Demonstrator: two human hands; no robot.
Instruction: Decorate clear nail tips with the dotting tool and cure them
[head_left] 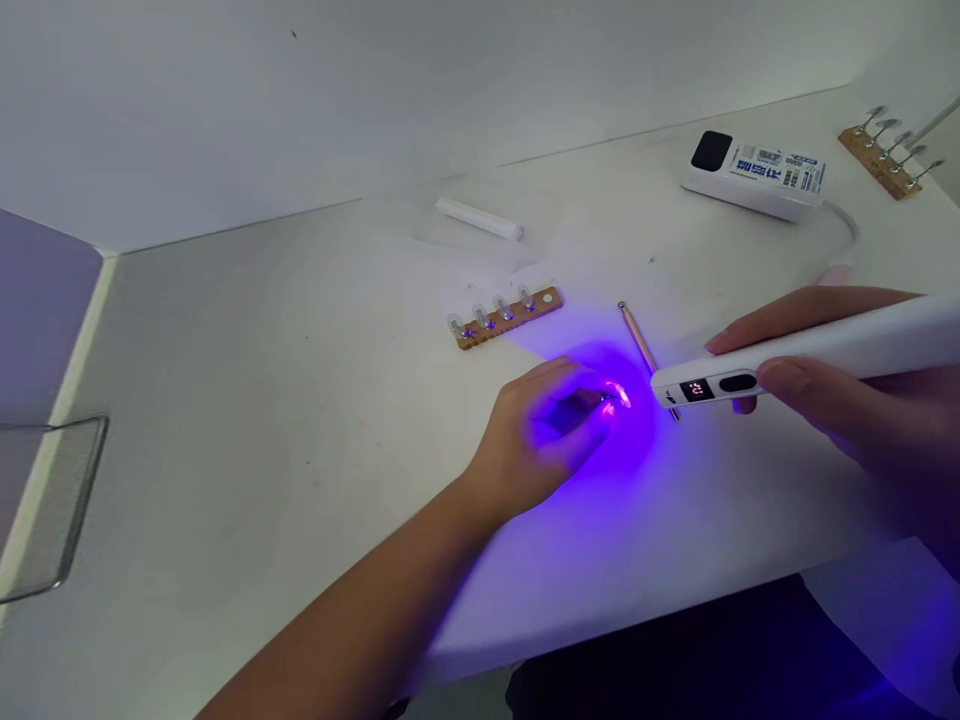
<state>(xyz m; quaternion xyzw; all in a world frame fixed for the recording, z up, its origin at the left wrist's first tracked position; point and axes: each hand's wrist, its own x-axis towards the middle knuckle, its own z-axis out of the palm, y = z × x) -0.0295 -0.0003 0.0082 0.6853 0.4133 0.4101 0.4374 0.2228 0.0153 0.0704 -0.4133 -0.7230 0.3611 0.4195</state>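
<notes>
My right hand (847,400) is wrapped round a white handheld UV lamp (840,345), its thumb beside the dark button. A small lit display shows near the lamp's head, and violet light falls from it onto my left hand. Thumb and fingers of my left hand (536,430) pinch a small nail tip (621,394), partly hidden and washed out by the glow. Between the lamp and the table lies a thin dotting pen (637,335) with a metal ball end, partly covered by the lamp. Behind my left hand, a wooden strip (510,327) bears several clear nail tips on metal stems.
A white tube-like stick (478,218) lies farther back. At the back right is a white device (757,175) with a dark panel, a label and a cable. Another wooden strip (879,162) with nail tips stands beyond it. A metal wire frame (82,500) is at far left.
</notes>
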